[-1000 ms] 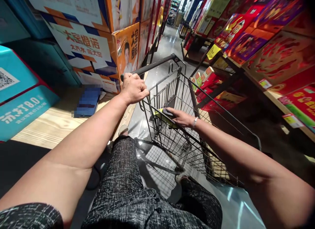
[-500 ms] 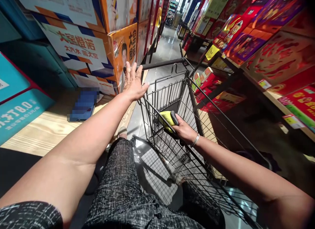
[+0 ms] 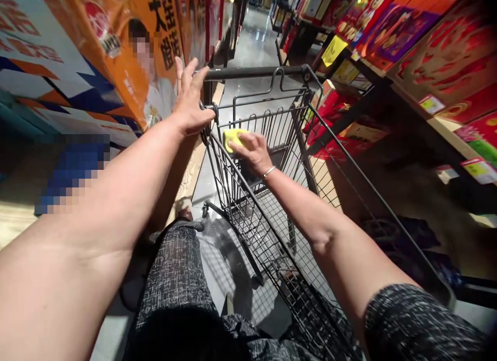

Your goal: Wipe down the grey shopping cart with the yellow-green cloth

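Note:
A dark wire shopping cart (image 3: 272, 216) stands in front of me in a store aisle. My left hand (image 3: 189, 99) is at the left end of the cart's black handle bar (image 3: 252, 72), its fingers stretched out and apart, the heel of the hand near the cart's corner. Inside the basket, my right hand (image 3: 252, 149) presses a yellow cloth (image 3: 233, 137) against the wire wall by the handle end, fingers lying over it. A thin bracelet circles that wrist. My patterned dark trousers fill the bottom of the view.
Stacked orange, white and blue cartons (image 3: 116, 55) line the left on a wooden platform (image 3: 15, 216). Red and purple gift boxes (image 3: 411, 34) fill slanted shelves on the right. The glossy aisle floor (image 3: 252, 34) runs ahead past the cart.
My left hand let go of the handle bar and opened its fingers. My right hand slid the yellow cloth up the basket's wire toward the handle end. The view moved closer to the cart.

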A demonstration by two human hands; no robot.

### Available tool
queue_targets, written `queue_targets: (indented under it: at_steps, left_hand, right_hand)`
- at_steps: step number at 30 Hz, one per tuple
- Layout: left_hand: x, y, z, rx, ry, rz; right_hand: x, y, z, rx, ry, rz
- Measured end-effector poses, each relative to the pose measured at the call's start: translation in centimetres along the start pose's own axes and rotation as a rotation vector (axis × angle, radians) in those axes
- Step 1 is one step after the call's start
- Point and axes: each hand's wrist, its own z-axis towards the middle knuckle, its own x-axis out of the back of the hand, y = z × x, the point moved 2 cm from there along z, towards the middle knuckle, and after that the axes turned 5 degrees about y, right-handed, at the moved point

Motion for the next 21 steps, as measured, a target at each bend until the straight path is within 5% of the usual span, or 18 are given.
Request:
queue_targets:
  at_steps: [6, 9, 13, 18, 21]
  left_hand:
    - [-1.3, -1.1, 2.3, -0.046, -0.002, 0.029]
    - [-1.6, -1.6, 3.0, -0.087, -0.026, 0.064]
    - [-1.8, -2.1, 3.6, -0.141, 0.003, 0.029]
    - [-2.2, -3.0, 3.8, -0.175, 0.032, 0.010]
    - [-2.1, -3.0, 3.6, -0.187, 0.032, 0.022]
  right_hand:
    - [-4.5, -1.6, -13.2, 0.140, -0.377, 0.103]
    - [-4.3, -0.5, -15.2, 0.196, -0.434, 0.142]
    - [-1.7, 4.8, -9.7, 0.048, -0.291, 0.065]
    - [3.2, 13.4, 0.5, -0.234, 0.203, -0.038]
    - [3.2, 15.9, 1.9, -0.345, 0.379, -0.033]
